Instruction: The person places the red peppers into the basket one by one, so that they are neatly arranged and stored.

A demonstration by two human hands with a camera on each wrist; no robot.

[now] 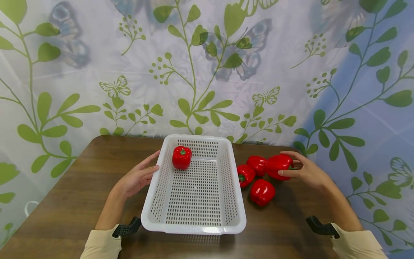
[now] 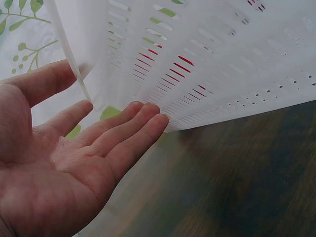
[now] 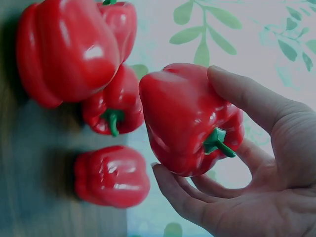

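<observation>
Right hand (image 1: 305, 171): thumb and fingers grip a red pepper (image 1: 277, 166), glossy, smooth-skinned, lobed, with a stubby green stem (image 3: 217, 142); held right of the basket. Left hand (image 1: 134, 181): fingers extended, loosely spread, at the rim and slotted side of the white plastic basket (image 1: 194, 229), rectangular, round-cornered. One blocky pepper (image 1: 182, 158) sits inside, far-left corner. Loose peppers (image 1: 262, 193), similarly shiny, lie on the dark wood-grain table (image 1: 74, 187).
</observation>
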